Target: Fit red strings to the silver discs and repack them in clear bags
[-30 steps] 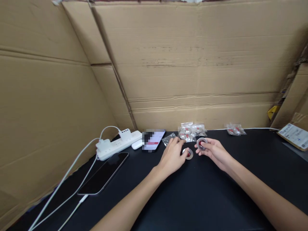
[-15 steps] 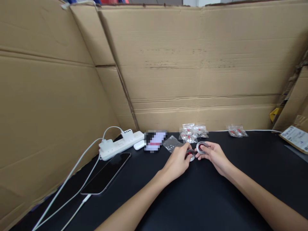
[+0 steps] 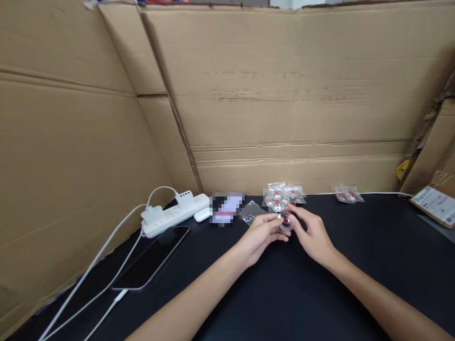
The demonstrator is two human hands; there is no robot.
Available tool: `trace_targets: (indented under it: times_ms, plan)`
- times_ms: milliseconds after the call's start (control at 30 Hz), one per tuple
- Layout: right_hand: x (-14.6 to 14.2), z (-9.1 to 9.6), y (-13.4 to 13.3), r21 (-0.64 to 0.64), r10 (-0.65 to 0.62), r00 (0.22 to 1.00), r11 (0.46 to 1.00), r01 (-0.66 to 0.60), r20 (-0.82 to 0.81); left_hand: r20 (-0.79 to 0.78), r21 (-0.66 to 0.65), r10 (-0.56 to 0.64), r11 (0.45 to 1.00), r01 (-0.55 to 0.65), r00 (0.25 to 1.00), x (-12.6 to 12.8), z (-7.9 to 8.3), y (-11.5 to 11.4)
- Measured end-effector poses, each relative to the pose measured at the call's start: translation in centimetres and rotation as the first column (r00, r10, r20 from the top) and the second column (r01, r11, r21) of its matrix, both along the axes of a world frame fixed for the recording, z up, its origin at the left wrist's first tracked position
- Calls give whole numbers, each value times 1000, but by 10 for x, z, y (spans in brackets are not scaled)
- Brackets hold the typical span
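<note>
My left hand (image 3: 261,237) is closed on a round shiny silver disc (image 3: 286,228) with a red centre, its thumb on the face and the other fingers under it. My right hand (image 3: 314,234) is close on the right. Its thumb reaches the edge of that disc, while its index finger stretches out above with a gap between them. A small red bit (image 3: 294,204) shows by this fingertip; what it belongs to is unclear. Only one disc can be made out in the hands. Behind them lie several clear packets (image 3: 277,205) of similar discs, and a crumpled clear bag (image 3: 251,211) lies left.
Another pair of packets (image 3: 348,193) lies to the right, by the cardboard wall (image 3: 241,118). On the left are a power strip (image 3: 174,218) with white cables, a dark phone (image 3: 152,258), a white case (image 3: 202,214) and a blurred-out item (image 3: 227,208). A labelled parcel (image 3: 435,206) stands far right.
Each hand held a disc half a second ago. My left hand has turned its disc face up, and my right hand has opened over it; the second disc no longer shows separately.
</note>
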State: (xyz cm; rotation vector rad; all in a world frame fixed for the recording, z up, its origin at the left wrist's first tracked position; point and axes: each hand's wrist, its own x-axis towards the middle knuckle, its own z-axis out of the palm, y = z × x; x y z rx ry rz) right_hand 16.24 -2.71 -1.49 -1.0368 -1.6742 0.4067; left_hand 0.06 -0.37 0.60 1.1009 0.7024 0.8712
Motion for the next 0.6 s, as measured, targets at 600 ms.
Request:
trace_targets:
  times_ms: [600]
  plan:
    - [-4,12,-6,-49,154,942,983,-176,-298,345,-139,-39,986,92,938,3,-2,-4]
